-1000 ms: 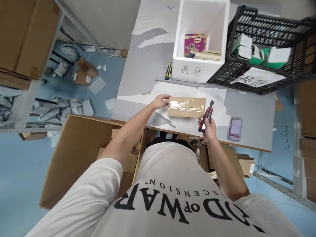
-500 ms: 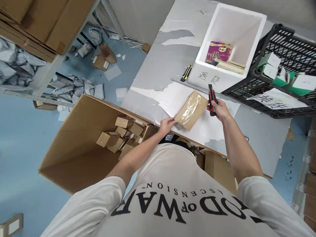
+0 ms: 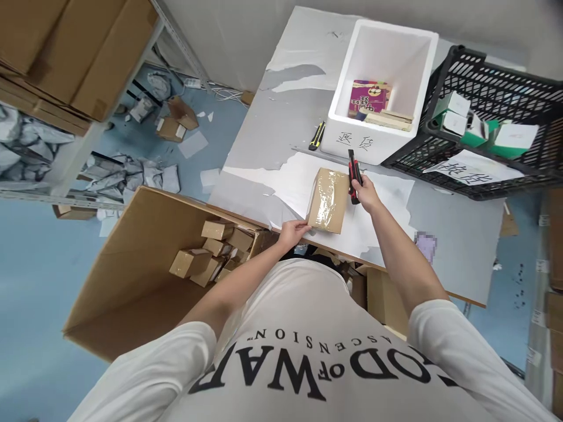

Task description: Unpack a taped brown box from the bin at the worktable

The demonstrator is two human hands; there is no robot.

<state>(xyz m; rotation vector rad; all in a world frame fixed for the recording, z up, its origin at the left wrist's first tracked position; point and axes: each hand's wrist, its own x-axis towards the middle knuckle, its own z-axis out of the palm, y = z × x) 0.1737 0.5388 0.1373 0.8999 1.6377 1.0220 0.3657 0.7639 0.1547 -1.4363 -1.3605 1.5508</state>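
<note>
A taped brown cardboard box point(image 3: 327, 200) lies on the table near its front edge, clear tape shining on its top. My left hand point(image 3: 292, 233) pinches the box's near left corner between thumb and fingers. To the right of the box, my right hand point(image 3: 366, 193) is closed round a red and black box cutter point(image 3: 353, 179), its tip pointing away from me. The cutter is beside the far right part of the box; whether it touches the box I cannot tell.
A white foam box point(image 3: 352, 138) with books inside and a black crate point(image 3: 457, 176) with small cartons stand behind. A yellow box cutter point(image 3: 316, 136) lies left of the foam box. A large carton point(image 3: 118, 281) with several small boxes stands at the table's left front.
The cardboard box has been turned so that it sits straighter to me. My right hand has moved along with the red and black cutter. The view has shifted a little.
</note>
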